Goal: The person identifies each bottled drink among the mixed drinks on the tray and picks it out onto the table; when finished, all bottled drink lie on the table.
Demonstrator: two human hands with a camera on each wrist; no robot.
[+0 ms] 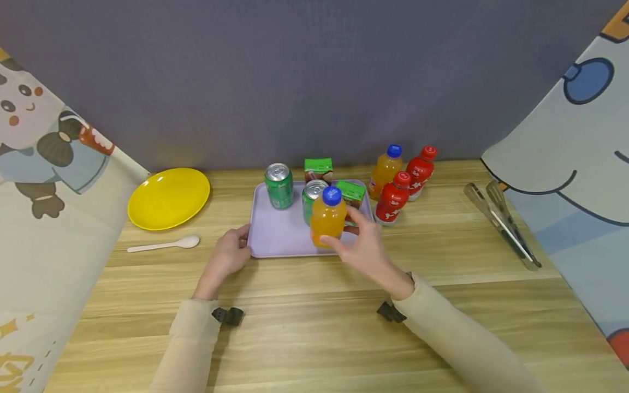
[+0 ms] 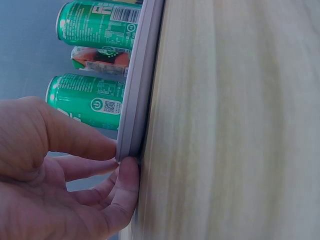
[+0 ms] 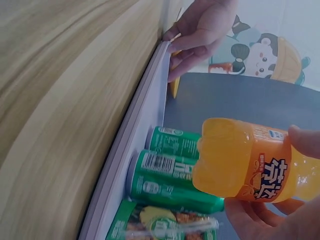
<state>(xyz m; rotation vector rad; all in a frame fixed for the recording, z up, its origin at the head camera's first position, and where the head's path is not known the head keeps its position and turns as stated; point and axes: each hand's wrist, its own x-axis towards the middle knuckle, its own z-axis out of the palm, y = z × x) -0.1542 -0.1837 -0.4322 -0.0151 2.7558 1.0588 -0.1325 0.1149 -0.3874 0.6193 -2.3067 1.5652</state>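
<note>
My right hand (image 1: pixel 366 248) grips an orange soda bottle (image 1: pixel 328 221) with a blue cap. It holds the bottle over the front right part of a lilac tray (image 1: pixel 275 234); the right wrist view shows the bottle's base off the tray. With thumb and fingers, my left hand (image 2: pixel 75 165) pinches the tray's rim at the near left corner. Two green soda cans stand upright on the tray, one at the back left (image 1: pixel 280 194) and one near the middle (image 1: pixel 308 212), partly behind the bottle. Two green drink cartons stand there too, one behind (image 1: pixel 318 166) and one at right (image 1: pixel 351 191).
Right of the tray stand another orange soda bottle (image 1: pixel 385 173) and two red bottles, one nearer (image 1: pixel 392 202) and one farther (image 1: pixel 420 172). Metal tongs (image 1: pixel 513 236) lie at far right. A yellow plate (image 1: pixel 169 199) and a pale spoon (image 1: pixel 167 245) lie left. A grey wall (image 1: pixel 314 82) rises behind.
</note>
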